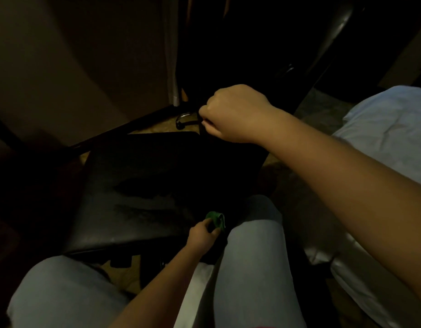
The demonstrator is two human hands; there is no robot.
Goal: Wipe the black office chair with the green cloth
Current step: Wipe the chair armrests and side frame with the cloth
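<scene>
A dim room, seen from above by a person who is sitting and looking down. The black office chair (138, 185) is filling the middle of the view, its wide padded seat facing up and showing dull, streaky patches. To the right, a bed (382, 129) with pale bedding is lying just beside the chair. The person's legs (252, 252), in light trousers, are framing the near edge of the seat, one at each side.

The right hand (233, 114) is reaching out over the far edge of the seat, its fingers curling tightly round a thin dark part of the chair; the gloom is hiding exactly which part. The left hand (201, 235) is resting at the near right corner of the seat, pinching the green cloth (215, 217). The cloth is bunching up small against the seat surface, just beside the right knee.
</scene>
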